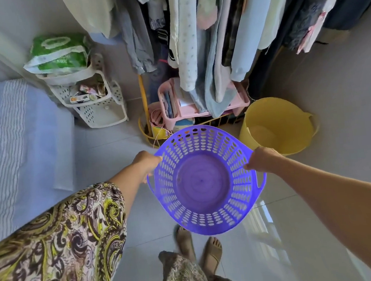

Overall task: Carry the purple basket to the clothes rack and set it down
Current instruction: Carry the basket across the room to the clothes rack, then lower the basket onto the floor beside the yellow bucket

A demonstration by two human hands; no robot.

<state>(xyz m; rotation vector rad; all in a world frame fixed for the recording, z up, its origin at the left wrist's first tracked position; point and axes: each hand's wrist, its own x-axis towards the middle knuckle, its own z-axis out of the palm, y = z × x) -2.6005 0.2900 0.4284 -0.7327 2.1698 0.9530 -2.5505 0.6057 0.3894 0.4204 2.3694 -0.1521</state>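
Note:
The purple basket is round, perforated and empty, and it hangs above the tiled floor in front of me. My left hand grips its left rim. My right hand grips the right rim. Just beyond the basket stands the clothes rack, full of hanging garments, with its yellow wire base near the basket's far edge.
A yellow tub sits on the floor right of the basket. A pink crate rests under the hanging clothes. A white plastic drawer unit with a green bag on top stands at left, beside a bed. My sandalled feet are below the basket.

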